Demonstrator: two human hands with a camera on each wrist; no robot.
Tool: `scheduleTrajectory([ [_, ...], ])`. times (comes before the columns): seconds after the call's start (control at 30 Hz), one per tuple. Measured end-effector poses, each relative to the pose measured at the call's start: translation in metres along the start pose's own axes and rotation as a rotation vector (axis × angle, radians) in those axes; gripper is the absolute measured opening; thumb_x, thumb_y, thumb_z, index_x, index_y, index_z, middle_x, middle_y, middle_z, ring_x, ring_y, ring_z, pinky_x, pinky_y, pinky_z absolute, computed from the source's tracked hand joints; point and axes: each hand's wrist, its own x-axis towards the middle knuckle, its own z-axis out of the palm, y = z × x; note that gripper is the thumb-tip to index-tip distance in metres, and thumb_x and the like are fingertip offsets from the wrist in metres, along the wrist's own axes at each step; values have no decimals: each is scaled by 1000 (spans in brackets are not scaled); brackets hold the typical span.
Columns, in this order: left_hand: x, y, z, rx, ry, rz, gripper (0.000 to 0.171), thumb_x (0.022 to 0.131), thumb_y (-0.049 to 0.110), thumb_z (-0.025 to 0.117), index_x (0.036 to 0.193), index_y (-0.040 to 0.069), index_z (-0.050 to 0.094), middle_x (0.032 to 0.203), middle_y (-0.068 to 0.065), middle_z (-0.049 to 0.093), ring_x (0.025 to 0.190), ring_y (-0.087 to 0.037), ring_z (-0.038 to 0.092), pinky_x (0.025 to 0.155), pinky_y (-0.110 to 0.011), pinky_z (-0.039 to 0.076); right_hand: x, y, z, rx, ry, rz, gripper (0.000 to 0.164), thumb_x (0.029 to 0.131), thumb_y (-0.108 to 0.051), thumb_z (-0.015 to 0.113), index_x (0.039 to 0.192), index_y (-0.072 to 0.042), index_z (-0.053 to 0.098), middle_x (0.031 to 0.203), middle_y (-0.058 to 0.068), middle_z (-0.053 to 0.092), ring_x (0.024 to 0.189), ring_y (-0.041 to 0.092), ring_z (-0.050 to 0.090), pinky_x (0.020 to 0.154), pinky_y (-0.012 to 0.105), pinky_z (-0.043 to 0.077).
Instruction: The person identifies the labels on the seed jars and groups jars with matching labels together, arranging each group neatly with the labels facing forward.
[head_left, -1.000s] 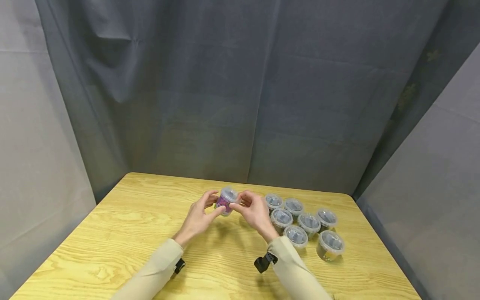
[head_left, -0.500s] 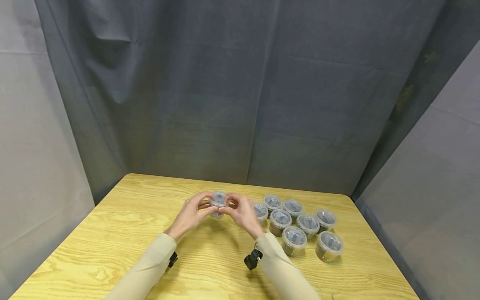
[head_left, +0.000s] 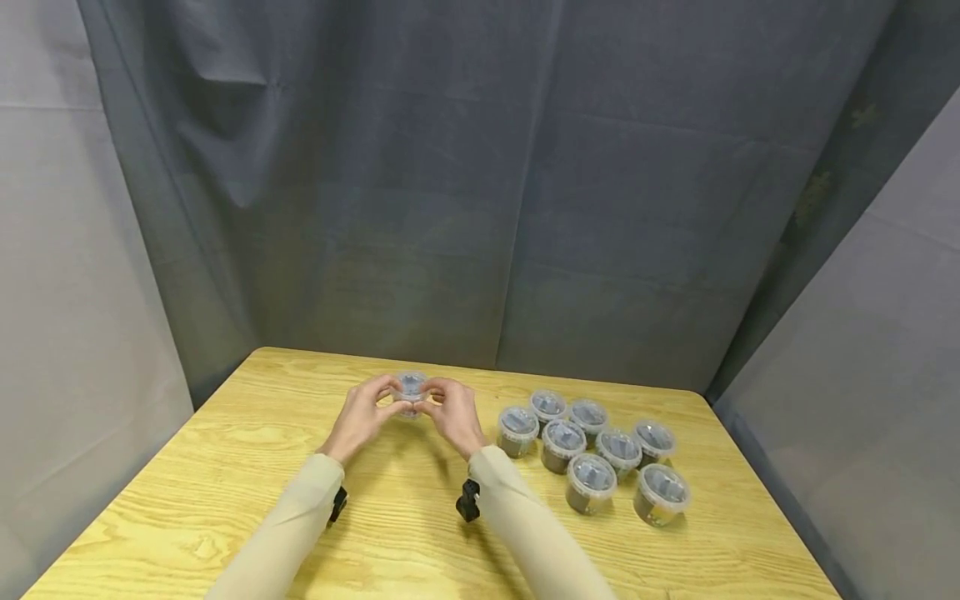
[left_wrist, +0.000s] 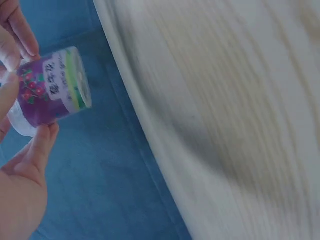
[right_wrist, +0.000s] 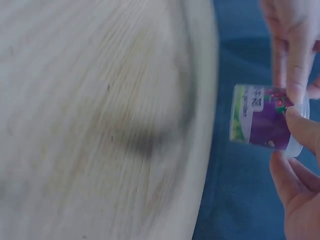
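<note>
A small clear plastic tub [head_left: 410, 384] with a translucent lid is held off the table, near its far edge. Its purple label, with red flowers and a white strip of writing, shows on the tub [left_wrist: 40, 92] in the left wrist view and on the tub [right_wrist: 270, 120] in the right wrist view. From the left side my left hand [head_left: 362, 417] grips it between thumb and fingers. My right hand [head_left: 452, 417] grips its right side the same way, thumbs close together at the front. The tub's contents cannot be made out.
To the right on the wooden table [head_left: 405, 533] stand several similar lidded tubs [head_left: 564, 442], grouped closely. One of them, a tub [head_left: 517, 429], is nearest my right hand. A dark curtain [head_left: 420, 208] hangs behind the table's far edge.
Both hands have moved left with the tub, away from the group on the right. The purple label, visible in the head view at first, is now mostly hidden there by the hands.
</note>
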Motion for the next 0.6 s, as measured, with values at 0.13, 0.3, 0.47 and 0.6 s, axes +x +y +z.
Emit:
scheduleTrajectory([
  [0.13, 4, -9, -6, 48, 39, -36, 22, 80, 19, 81, 94, 10, 67, 112, -13, 70, 111, -39, 65, 95, -51, 54, 12, -4, 11, -72, -43, -7, 20, 85, -16, 77, 103, -10, 74, 113, 7, 72, 102, 28, 70, 87, 34, 59],
  [0.3, 10, -20, -12, 56, 38, -84, 22, 78, 18, 83, 89, 8, 67, 108, -13, 71, 108, -39, 66, 95, -50, 54, 24, -10, 20, -108, -123, 34, 24, 89, -13, 73, 112, -9, 72, 122, 9, 69, 110, 30, 67, 90, 38, 58],
  [0.47, 16, -38, -14, 35, 0, -103, 21, 79, 14, 81, 88, 6, 65, 109, -14, 70, 112, -40, 64, 98, -51, 52, 31, -12, 27, -177, -265, 50, 39, 92, 1, 63, 130, -6, 62, 143, 14, 54, 128, 32, 55, 106, 47, 47],
  [0.6, 18, -49, -17, 36, -26, -146, 21, 78, 13, 82, 88, 6, 64, 112, -14, 69, 113, -41, 63, 99, -50, 52, 33, -13, 31, -191, -368, 66, 49, 91, 8, 56, 139, -3, 53, 152, 19, 41, 134, 36, 47, 111, 50, 42],
])
